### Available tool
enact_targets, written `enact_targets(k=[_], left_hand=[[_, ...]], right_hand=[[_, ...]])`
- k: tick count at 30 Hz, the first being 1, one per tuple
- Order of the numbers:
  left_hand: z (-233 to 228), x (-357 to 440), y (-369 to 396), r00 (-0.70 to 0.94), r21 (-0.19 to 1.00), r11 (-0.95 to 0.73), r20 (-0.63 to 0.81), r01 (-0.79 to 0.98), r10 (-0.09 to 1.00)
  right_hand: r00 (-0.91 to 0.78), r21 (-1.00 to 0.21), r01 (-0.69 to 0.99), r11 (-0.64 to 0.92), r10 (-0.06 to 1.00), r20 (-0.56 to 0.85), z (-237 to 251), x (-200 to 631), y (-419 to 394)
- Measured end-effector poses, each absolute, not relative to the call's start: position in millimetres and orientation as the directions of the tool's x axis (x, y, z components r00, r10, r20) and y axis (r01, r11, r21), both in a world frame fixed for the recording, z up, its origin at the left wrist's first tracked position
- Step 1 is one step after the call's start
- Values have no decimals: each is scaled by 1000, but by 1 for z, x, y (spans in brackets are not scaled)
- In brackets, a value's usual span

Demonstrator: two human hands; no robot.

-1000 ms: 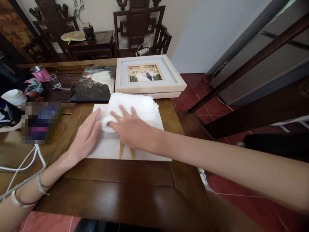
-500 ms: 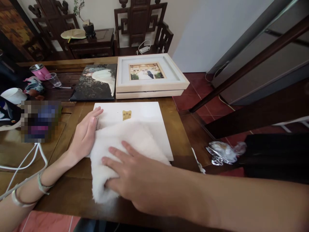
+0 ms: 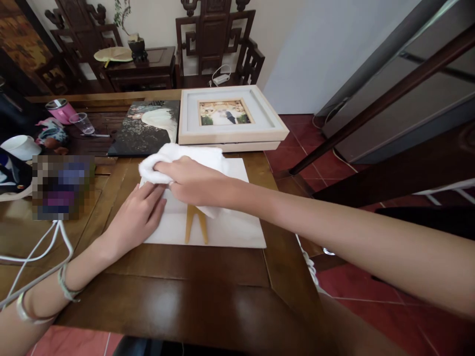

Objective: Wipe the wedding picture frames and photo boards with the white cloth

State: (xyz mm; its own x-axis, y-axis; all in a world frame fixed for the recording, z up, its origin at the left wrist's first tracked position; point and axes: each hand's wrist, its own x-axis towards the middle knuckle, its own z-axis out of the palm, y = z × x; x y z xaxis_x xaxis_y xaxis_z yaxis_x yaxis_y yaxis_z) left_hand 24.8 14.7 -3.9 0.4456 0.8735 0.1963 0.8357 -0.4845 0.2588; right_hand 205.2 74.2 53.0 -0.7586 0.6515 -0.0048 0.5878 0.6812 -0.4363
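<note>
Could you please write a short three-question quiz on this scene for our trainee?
1. Which hand grips the cloth?
2. True or false: the pink mug is beside the clear cup.
3. Fill in the blank: from the wearer's view, the dark picture lies to the ____ of the pale frame.

Key: 1. The right hand. 2. True. 3. Left.
</note>
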Motion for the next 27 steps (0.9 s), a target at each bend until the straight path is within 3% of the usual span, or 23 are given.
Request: enact_targets(k=[6,14,22,27], left_hand=[[-7,22,16,426,216,-462,194,860,884],[-7,22,15,439,191,-470,180,862,880],[-11,20,14,434,154,-459,171,875,885],[-11,20,14,433,143,-457,170,878,885]], right_hand=[[-832,-445,501,742,555,-11,55,167,91],[-809,-452,552,701,582,-84,58,223,88],[-634,-234,770,594,754,-173,48,306,72],[-668,-106,744,660,737,-104,29,316,34]])
